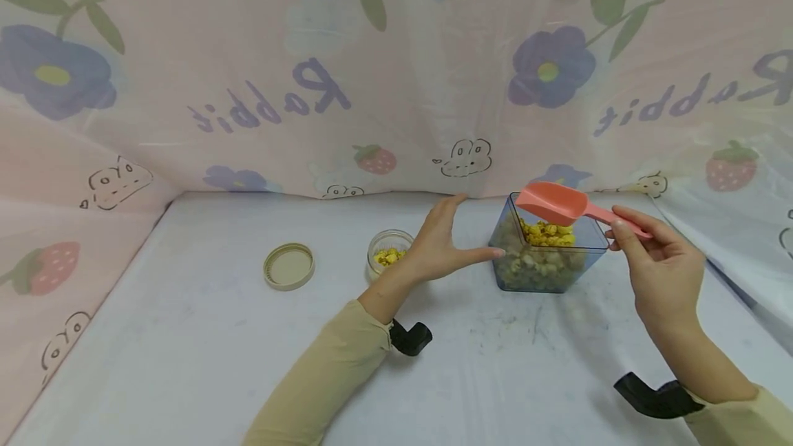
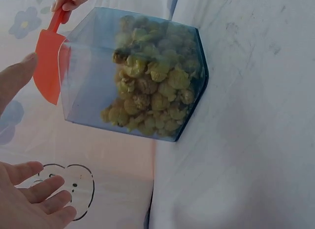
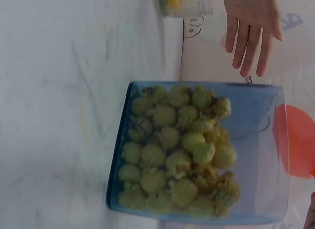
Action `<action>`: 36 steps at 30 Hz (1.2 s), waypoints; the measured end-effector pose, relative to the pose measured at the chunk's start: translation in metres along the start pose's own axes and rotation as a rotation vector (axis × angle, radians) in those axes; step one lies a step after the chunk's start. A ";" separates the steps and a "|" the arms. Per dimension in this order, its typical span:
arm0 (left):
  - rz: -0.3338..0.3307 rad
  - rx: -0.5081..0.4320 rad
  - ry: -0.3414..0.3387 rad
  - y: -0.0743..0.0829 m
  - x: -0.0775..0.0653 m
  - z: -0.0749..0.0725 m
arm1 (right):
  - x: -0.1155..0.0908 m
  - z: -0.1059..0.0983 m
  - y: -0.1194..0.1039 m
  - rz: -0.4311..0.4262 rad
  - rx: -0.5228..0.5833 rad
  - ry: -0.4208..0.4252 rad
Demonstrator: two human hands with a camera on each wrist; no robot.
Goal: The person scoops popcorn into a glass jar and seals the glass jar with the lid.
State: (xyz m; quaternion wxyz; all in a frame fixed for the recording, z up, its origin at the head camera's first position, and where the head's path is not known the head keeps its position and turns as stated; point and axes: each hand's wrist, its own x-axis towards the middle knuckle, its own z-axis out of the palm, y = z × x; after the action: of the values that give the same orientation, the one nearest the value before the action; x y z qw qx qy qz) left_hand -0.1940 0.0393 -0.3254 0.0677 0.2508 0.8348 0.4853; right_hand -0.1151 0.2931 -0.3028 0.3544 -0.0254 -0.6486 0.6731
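Note:
My right hand (image 1: 669,281) pinches the handle of a coral-red scoop (image 1: 554,204), whose bowl hangs over the opening of a clear blue square container (image 1: 539,270). Yellow popcorn (image 1: 548,232) fills the lower part of that container. My left hand (image 1: 436,246) is spread with fingers straight and thumb apart, just left of the container, holding nothing. In the left wrist view the thumb (image 2: 19,79) overlaps the scoop's edge. Partly behind the left hand stands a small glass jar (image 1: 373,267) with some popcorn (image 1: 388,256) inside.
A round jar lid (image 1: 289,267) lies on the white table (image 1: 204,349), left of the jar. Pink printed cloth (image 1: 396,109) hangs along the back and sides of the table. A black strap piece (image 1: 411,339) sticks out at the left wrist, another (image 1: 657,396) at the right.

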 end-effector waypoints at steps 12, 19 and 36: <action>0.040 -0.033 -0.043 0.005 0.014 0.019 | 0.012 -0.018 -0.002 0.052 -0.074 -0.013; 0.040 -0.015 -0.054 0.009 0.018 0.026 | 0.018 -0.028 0.002 0.029 -0.077 -0.041; 0.038 -0.014 -0.099 0.016 0.033 0.045 | 0.034 -0.047 0.003 -0.086 -0.482 -0.225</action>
State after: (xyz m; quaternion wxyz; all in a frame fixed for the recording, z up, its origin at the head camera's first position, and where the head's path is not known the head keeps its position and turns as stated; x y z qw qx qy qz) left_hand -0.2008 0.0966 -0.3305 0.1015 0.2898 0.8222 0.4793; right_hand -0.1182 0.3511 -0.2989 0.2919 -0.0065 -0.8261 0.4820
